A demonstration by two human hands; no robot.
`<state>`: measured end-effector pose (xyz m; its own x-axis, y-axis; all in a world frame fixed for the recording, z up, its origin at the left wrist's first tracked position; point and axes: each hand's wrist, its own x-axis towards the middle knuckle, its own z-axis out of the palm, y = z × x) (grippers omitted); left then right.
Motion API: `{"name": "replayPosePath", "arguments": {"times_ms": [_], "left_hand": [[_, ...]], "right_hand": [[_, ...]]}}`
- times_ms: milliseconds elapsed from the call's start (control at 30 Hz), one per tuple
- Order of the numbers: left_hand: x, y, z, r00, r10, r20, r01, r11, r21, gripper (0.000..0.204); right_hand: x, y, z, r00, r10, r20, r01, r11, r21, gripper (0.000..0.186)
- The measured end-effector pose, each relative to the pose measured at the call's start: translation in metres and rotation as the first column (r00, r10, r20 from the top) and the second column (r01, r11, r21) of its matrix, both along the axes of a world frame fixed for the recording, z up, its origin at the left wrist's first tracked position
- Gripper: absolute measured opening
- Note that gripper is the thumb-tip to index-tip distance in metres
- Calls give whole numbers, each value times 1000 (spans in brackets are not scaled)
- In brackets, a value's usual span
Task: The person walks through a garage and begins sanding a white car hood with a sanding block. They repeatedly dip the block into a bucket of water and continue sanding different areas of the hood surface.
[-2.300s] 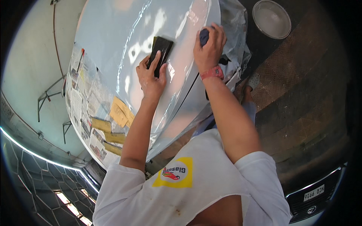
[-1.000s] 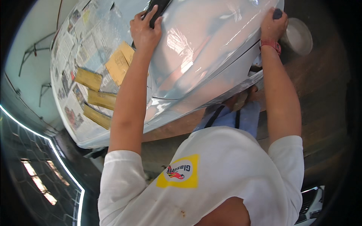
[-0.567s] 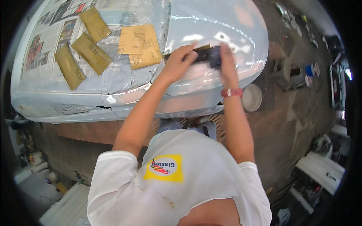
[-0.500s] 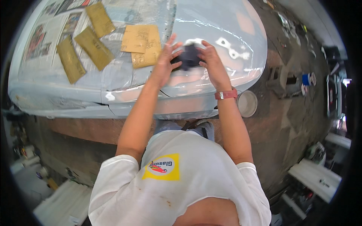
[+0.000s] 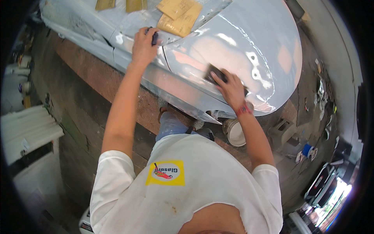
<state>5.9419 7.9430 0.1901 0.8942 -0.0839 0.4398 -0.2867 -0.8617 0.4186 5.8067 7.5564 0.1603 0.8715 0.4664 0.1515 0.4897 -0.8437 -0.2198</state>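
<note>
Beneath me is a car body panel (image 5: 183, 74) in pale grey primer with pinkish patches. My right hand (image 5: 231, 87) is curled over a dark rectangular sanding block (image 5: 212, 75), which lies against the panel; its far end shows beyond the fingers. Further left and farther away, my left hand (image 5: 144, 45) grips a small dark pad (image 5: 154, 38) near the panel's seam. The fingers cover most of this pad, so its exact kind is unclear. Tan sandpaper sheets (image 5: 180, 23) lie on the bodywork just beyond my left hand.
More sandpaper pieces (image 5: 136, 4) lie at the far edge of view. A white bucket (image 5: 235, 132) stands on the floor below the panel, near my right forearm. A grey plastic stool (image 5: 281, 130) and a blue spool (image 5: 309, 151) are to the right.
My hands, together around a dark object before, have come apart. The left has moved left with a dark pad; the right has come nearer with the block. The view has turned.
</note>
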Motion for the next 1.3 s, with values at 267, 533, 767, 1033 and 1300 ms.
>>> {"name": "replayPosePath", "arguments": {"times_ms": [267,533,767,1033,1300], "left_hand": [[-9,-1,-58,997,79,7,-79,997,-7,50],[-8,14,-70,992,114,-54,-112,993,31,49],[2,8,-71,987,150,-49,-147,987,57,50],[-9,4,-59,985,133,-110,-133,991,13,51],[6,25,-56,997,2,-72,-6,998,-56,52]], "right_hand": [[-39,-52,-31,982,94,164,-98,995,16,72],[4,48,-12,974,193,123,-196,981,12,64],[4,85,-13,968,186,166,-200,977,70,68],[-20,43,-30,950,266,163,-262,964,-44,79],[71,141,9,993,41,113,-65,975,213,52]]}}
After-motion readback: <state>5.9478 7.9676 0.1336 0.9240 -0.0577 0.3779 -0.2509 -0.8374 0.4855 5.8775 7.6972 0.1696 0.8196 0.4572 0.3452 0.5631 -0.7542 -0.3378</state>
